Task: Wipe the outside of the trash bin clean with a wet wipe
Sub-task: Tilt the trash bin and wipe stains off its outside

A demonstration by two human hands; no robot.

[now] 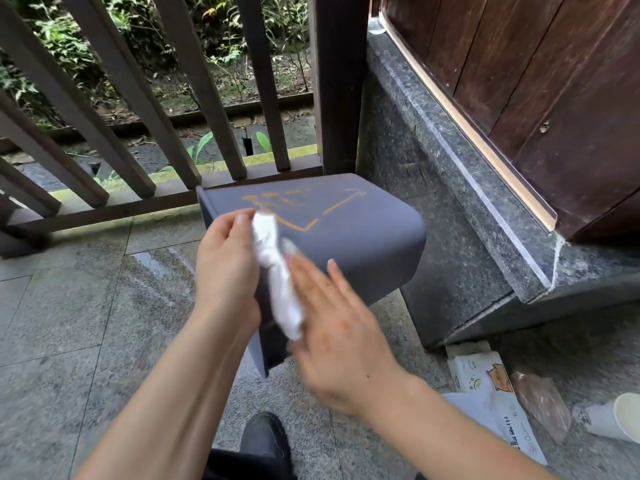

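Left hand (225,261) grips the tipped grey trash bin (363,237) with blurred orange print; right hand (332,323), fingers straight, presses the wet wipe (280,285).

Not much I can actually read here. The bin (346,233) has orange line art and some characters printed on its side, but they're too blurred to make out. The wipe pack (485,375) on the floor has a cartoon picture, a green round mark and dark characters along its edge, none readable.
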